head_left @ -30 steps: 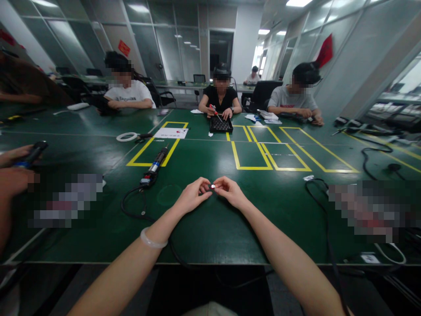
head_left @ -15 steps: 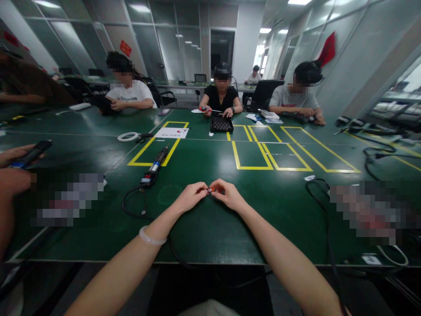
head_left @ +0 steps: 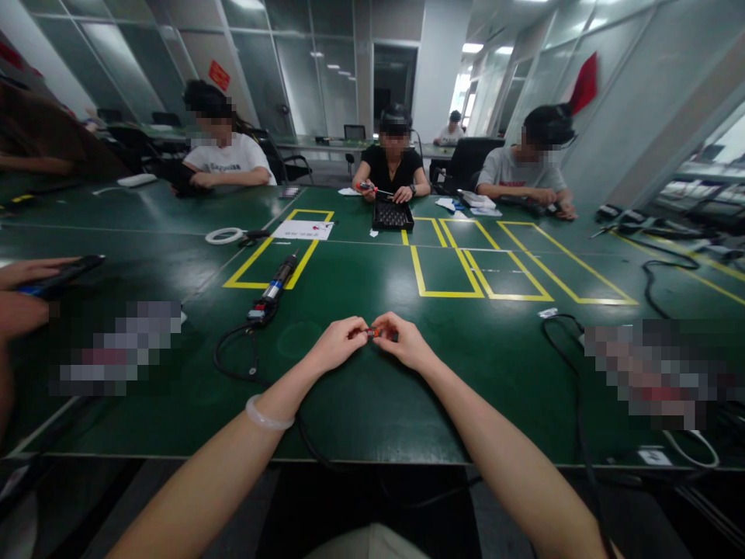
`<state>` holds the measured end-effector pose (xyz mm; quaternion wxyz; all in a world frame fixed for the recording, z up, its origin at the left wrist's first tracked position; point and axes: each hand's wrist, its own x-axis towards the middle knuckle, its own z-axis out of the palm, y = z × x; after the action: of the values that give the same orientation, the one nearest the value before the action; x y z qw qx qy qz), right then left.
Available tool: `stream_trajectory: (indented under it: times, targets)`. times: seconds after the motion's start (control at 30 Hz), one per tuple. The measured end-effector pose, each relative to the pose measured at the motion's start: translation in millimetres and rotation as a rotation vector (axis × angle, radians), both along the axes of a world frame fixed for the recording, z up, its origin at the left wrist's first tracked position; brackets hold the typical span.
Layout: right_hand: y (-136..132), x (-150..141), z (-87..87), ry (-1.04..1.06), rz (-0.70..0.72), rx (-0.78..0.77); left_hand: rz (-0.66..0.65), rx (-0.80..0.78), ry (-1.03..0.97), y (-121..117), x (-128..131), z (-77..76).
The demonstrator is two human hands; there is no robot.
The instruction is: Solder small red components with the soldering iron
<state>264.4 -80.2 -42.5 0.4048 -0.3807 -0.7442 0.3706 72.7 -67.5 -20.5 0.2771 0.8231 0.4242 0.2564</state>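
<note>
Close together above the green table, my left hand and my right hand meet at a small orange and silvery piece. Thumb and fingers of each hand pinch it from either side. Its kind is too small to make out, and the fingertips cover part of it. Left of my hands lies an electric screwdriver with a silver and blue body, its tip pointing away from me. A black cable runs from its near end.
Yellow tape outlines mark the table beyond my hands. A white sheet lies past the screwdriver. Across the table, a person holds a screwdriver over a black tray. Cables trail at the right, and a co-worker's hand rests at the left.
My hands stay pinched together on the small piece, with barely any shift. The co-worker's dark tool at the left has moved slightly to the right. The view has tilted a little.
</note>
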Motion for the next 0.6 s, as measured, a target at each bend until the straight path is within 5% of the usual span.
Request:
stream_trajectory:
  times: [0.6]
  targets:
    - [3.9, 5.7, -5.1, 0.012, -0.004, -0.017, -0.010, -0.005, -0.013, -5.0, 1.9, 2.0]
